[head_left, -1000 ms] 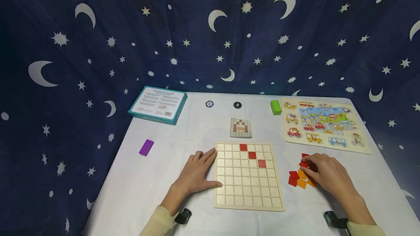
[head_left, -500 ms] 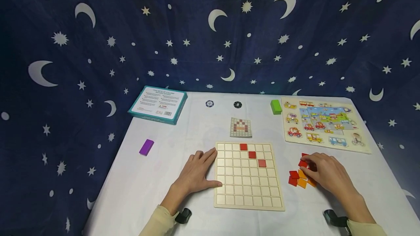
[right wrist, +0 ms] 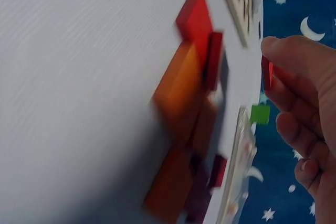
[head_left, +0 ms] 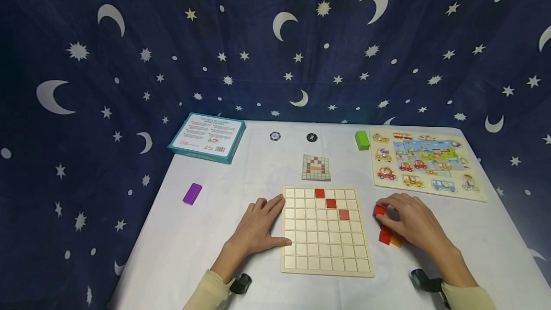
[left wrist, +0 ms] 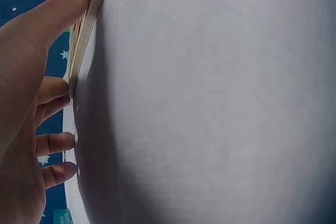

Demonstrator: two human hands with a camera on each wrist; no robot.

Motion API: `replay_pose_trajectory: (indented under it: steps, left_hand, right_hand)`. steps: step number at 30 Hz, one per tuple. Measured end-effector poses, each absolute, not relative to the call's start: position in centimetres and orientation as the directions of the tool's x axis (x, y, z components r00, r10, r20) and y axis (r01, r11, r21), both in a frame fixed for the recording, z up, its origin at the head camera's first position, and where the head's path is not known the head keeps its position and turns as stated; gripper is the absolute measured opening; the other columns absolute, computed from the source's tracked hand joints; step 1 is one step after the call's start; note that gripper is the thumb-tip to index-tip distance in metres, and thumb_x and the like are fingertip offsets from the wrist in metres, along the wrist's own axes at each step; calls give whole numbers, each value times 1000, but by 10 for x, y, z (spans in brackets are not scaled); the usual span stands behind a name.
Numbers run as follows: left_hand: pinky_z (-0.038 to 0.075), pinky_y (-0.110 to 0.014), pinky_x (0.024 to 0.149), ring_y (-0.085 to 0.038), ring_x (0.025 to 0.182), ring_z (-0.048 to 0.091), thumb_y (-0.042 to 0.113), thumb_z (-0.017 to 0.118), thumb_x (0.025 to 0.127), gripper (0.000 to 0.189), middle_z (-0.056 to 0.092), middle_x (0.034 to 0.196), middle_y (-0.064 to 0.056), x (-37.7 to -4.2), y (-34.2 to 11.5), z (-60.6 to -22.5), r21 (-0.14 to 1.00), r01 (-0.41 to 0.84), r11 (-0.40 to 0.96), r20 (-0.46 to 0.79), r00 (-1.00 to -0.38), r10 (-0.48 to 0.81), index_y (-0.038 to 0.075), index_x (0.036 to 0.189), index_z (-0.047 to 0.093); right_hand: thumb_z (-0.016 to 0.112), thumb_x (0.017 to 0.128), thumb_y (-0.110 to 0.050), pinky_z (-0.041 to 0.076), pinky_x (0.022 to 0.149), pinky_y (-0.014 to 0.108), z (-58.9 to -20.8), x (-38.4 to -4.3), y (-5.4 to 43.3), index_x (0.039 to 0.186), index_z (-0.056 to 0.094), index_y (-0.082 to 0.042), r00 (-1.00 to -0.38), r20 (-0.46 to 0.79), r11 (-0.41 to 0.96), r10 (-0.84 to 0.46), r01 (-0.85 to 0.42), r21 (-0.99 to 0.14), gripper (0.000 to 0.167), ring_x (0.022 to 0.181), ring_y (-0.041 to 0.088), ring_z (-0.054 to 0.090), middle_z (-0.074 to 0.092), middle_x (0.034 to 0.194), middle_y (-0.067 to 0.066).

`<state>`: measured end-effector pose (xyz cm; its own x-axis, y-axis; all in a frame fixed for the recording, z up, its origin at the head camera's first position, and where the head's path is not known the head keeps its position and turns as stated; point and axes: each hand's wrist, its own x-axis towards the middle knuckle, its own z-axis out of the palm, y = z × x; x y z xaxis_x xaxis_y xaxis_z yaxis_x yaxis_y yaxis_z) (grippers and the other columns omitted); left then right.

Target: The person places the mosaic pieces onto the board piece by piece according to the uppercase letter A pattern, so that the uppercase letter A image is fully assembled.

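Observation:
A square wooden grid board [head_left: 318, 238] lies mid-table, with 3 red tiles set diagonally in its upper cells. My left hand [head_left: 254, 228] rests at the board's left edge, thumb on the rim and fingers spread along the side. My right hand [head_left: 415, 219] pinches a red tile [head_left: 379, 210] between thumb and fingers, to the right of the board. In the right wrist view this tile is raised off the cloth. Below that hand lie loose red tiles [right wrist: 194, 17] and orange tiles [right wrist: 178, 85], partly hidden by it in the head view.
A small pattern card [head_left: 316, 168] lies behind the board. Farther back are two round chips [head_left: 312, 138], a green block [head_left: 362, 140] and a vehicle picture puzzle [head_left: 430, 186]. At the left are a teal-edged box [head_left: 208, 138] and a purple block [head_left: 192, 193].
My right hand has moved left toward the board, carrying a red tile off the loose pile. The left hand and the board have stayed still.

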<state>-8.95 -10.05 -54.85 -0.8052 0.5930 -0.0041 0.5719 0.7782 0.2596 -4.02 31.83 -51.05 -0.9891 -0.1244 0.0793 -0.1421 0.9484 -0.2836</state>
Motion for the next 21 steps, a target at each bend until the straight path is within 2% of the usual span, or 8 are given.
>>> replay_pose_trajectory:
  steps: [11, 16, 21]
  left_hand:
    - [41, -36, 92, -20, 123, 51, 81, 75, 79, 114, 41, 173, 3, -88, -101, -547, 260, 569, 780, -6, -807, 591, 20, 168, 37]
    - [41, -36, 92, -20, 123, 51, 81, 75, 79, 114, 41, 173, 3, -89, -101, -547, 262, 574, 776, -2, -803, 596, 19, 168, 37]
    - [41, -36, 92, -20, 123, 51, 81, 75, 78, 114, 42, 172, 3, -89, -101, -548, 260, 575, 776, 4, -804, 595, 19, 167, 38]
  right_hand:
    - [92, 82, -30, 55, 91, 48, -511, -46, 277, 110, 81, -20, -945, 155, 903, -288, -322, -284, 32, 100, 18, 69, 77, 105, -2]
    - [92, 83, -32, 55, 93, 46, -516, -44, 263, 113, 82, -21, -929, 150, 884, -338, -368, -288, 34, 102, 16, 68, 78, 108, -5]
    - [91, 84, -33, 54, 89, 39, -521, -43, 255, 116, 82, -23, -914, 148, 868, -378, -406, -287, 34, 99, 9, 65, 77, 107, -11]
